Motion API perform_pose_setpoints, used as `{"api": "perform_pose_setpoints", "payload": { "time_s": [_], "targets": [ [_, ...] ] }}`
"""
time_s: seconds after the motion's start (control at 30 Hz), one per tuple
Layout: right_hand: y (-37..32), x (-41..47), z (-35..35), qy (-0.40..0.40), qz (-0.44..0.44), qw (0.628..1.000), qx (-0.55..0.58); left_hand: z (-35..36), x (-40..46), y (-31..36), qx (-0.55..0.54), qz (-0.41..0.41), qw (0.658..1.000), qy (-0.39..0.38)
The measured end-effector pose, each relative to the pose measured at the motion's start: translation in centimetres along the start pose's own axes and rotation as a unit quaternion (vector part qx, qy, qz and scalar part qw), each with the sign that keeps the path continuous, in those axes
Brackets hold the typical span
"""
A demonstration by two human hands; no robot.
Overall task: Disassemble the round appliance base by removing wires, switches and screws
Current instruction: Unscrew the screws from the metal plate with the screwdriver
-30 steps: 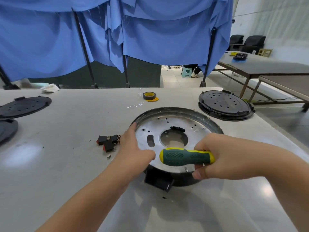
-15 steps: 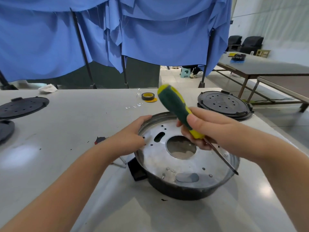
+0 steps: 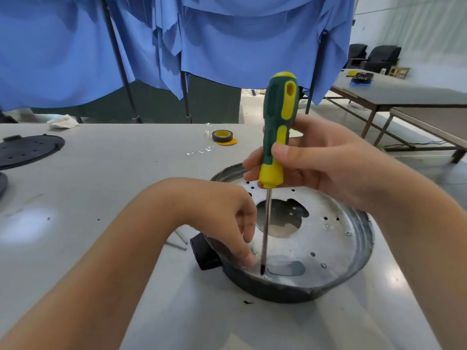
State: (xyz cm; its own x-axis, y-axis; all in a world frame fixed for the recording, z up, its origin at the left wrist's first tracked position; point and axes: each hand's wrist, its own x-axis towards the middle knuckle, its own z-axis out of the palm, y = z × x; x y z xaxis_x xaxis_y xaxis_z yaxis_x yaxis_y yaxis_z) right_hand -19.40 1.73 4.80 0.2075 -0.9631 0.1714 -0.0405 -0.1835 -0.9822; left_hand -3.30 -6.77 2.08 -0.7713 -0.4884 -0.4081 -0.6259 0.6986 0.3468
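Observation:
The round appliance base (image 3: 328, 248) lies on the grey table, a silver metal disc with a dark rim and a large middle hole. My right hand (image 3: 321, 157) grips the green and yellow screwdriver (image 3: 276, 137) upright. Its tip stands on the near part of the disc beside an oblong slot. My left hand (image 3: 227, 218) reaches over the base's left rim, with fingertips touching the disc next to the shaft near the tip. A black block (image 3: 204, 253) sticks out at the base's left side.
A roll of black tape (image 3: 222, 136) on a yellow disc lies at the table's back. A black round cover (image 3: 25, 150) sits at the far left. Thin wire ends (image 3: 179, 241) lie left of the base. Blue curtains hang behind; another table stands at right.
My right hand swung the screwdriver from slanted to upright and set its tip on the near part of the disc. My left hand moved from the rim to beside the shaft.

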Motion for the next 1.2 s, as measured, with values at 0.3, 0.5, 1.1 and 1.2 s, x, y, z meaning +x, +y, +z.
{"api": "perform_pose_setpoints", "payload": {
  "time_s": [0.3, 0.5, 1.1, 1.2],
  "targets": [
    [0.3, 0.1, -0.4, 0.011, -0.027, 0.998, -0.061, 0.4, 0.9, -0.5, -0.03, 0.005, 0.998, -0.046],
    [0.0, -0.4, 0.1, -0.009, -0.039, 0.996, -0.077, 0.5, 0.9, -0.4, -0.03, 0.003, 0.998, -0.05],
    [-1.0, -0.9, 0.4, 0.059, -0.125, 0.957, -0.256, 0.2, 1.1, -1.6, -0.058, -0.002, 0.998, -0.035],
    [-1.0, -1.0, 0.2, 0.063, -0.124, 0.952, -0.274, 0.2, 1.1, -1.7, -0.064, 0.001, 0.997, -0.039]
  ]
}}
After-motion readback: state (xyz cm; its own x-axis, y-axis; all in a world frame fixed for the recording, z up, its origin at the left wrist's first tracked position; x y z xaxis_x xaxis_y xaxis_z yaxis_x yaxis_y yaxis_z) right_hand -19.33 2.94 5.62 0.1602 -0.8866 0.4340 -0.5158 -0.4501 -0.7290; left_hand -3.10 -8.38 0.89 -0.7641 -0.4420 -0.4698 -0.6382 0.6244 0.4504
